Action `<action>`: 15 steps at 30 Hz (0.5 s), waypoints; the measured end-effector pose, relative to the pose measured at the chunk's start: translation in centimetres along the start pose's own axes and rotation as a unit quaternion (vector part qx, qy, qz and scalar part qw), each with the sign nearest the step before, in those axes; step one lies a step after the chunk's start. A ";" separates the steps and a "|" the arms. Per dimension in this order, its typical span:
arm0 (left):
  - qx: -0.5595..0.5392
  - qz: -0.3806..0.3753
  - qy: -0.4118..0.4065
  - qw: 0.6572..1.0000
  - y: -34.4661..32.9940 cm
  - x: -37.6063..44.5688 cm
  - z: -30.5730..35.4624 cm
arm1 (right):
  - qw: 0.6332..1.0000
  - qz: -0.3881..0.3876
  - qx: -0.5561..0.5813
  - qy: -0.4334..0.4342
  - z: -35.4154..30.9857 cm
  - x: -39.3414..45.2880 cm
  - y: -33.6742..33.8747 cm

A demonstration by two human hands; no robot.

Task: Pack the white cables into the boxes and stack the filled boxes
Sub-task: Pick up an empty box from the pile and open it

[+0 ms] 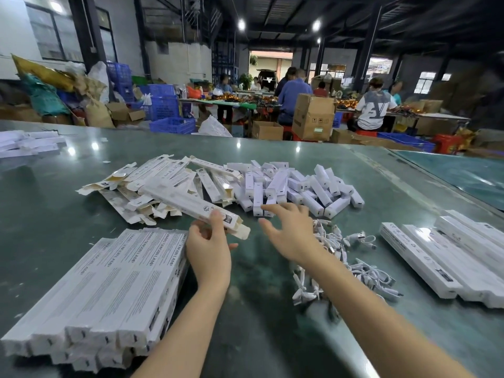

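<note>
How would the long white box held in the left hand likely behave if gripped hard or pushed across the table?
The long white box looks like thin card with an open end flap, so it would probably crush or bend easily. It seems light, since the left hand lifts it by one end. Flat sides suggest sliding, not rolling.

Table (267, 317): smooth, glossy green top, lamp glare on it. Box (191, 204) in my left hand (208, 252): thin white card, matt, printed; raw brownish inside at flap. Stack (109, 290): same matt card. Cables (362, 268): white plastic, slight sheen. Small boxes (300, 186): white card, smoother.
</note>
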State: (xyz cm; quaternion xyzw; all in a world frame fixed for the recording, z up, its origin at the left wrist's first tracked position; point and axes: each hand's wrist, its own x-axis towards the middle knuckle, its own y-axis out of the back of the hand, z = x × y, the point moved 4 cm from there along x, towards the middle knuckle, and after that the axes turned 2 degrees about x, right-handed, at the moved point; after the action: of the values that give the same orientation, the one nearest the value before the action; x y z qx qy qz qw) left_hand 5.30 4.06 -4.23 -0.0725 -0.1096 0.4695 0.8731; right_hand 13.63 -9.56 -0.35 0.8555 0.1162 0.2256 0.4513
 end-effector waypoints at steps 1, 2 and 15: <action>0.002 0.004 -0.004 1.000 0.1 0.1 0.0 | 0.999 -0.041 -0.031 0.016 -0.5 1.0 -0.9; 0.006 0.004 -0.006 1.000 0.1 0.2 0.0 | 0.994 -0.079 -0.069 0.025 -0.7 1.9 -1.9; 0.086 -0.049 -0.039 0.994 -0.5 -0.1 0.0 | 0.899 -0.052 -0.419 0.112 -2.0 5.3 -4.0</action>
State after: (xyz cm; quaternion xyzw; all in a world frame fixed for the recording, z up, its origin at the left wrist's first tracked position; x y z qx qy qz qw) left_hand 5.67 3.69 -4.13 0.0268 -0.1062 0.4366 0.8929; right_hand 17.30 -3.69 -1.12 0.5488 0.1053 0.3238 0.7635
